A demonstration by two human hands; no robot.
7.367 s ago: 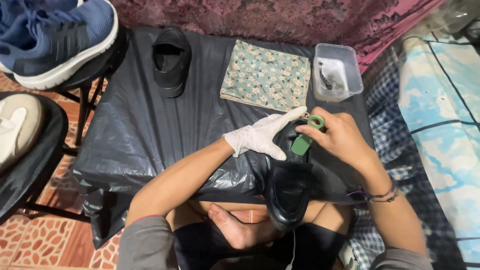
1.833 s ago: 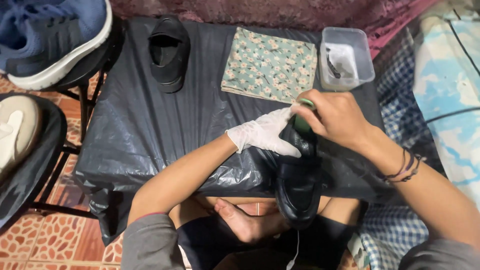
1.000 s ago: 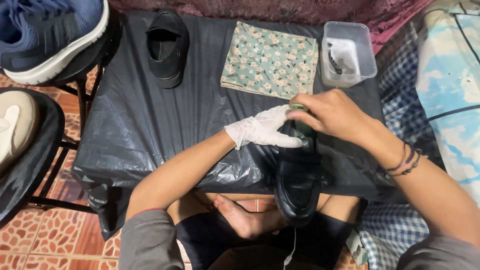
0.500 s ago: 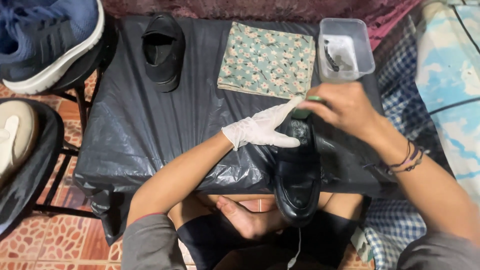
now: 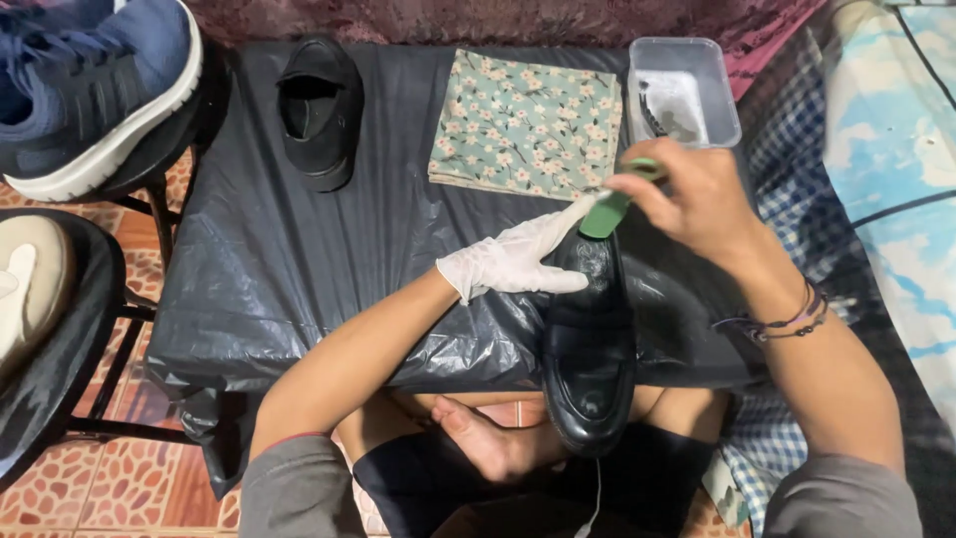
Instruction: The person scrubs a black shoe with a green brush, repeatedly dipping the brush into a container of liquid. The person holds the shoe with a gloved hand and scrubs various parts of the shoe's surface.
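Your gloved left hand (image 5: 513,261) lies flat and open, steadying the black shoe (image 5: 590,349) at lower center; your right hand (image 5: 697,194) grips the green brush (image 5: 609,207) over its heel. The 2nd shoe (image 5: 319,110), upper left, sits untouched.

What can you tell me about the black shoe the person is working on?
The black shoe is a glossy loafer of what looks like leather, with a strap across its top. It lies lengthwise over the near edge of the table, toe toward the person. The gloved left hand steadies its heel end, while the bare right hand holds a green brush to it.
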